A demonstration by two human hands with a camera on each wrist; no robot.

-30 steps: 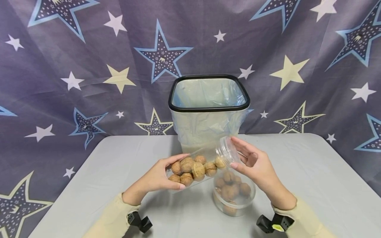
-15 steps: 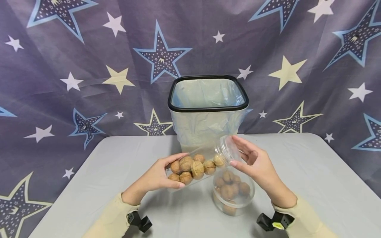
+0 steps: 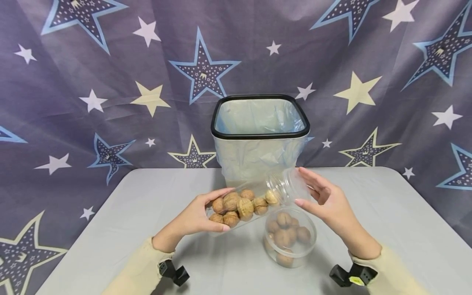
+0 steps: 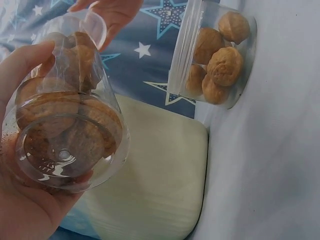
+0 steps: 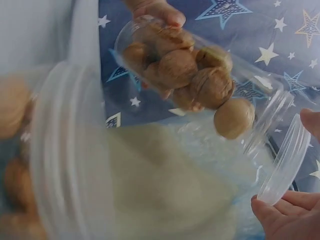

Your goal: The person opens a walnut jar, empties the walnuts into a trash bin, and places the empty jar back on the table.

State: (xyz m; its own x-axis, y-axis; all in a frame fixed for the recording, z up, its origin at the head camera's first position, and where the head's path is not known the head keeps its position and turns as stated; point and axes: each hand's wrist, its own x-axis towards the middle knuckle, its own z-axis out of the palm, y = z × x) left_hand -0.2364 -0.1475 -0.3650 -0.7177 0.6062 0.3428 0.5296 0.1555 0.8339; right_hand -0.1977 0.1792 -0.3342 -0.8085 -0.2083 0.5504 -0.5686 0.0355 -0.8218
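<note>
A clear plastic jar with several walnuts inside lies tilted above the table, its mouth toward the right. My left hand grips it round the bottom end, thumb on the near side. The right hand pinches a translucent lid by its rim between thumb and fingers. In the right wrist view a small gap parts the lid from the jar's threaded neck. One walnut lies closest to the mouth. Below the jar a round clear container holds several more walnuts.
Behind the hands stands a bin with a black rim and a translucent bag lining. The grey-white table ends at a star-patterned curtain. The round container sits close under the jar's mouth.
My right hand has moved a little to the right with the lid, which has come away from the jar's neck. The left hand and jar stay nearly in place.
</note>
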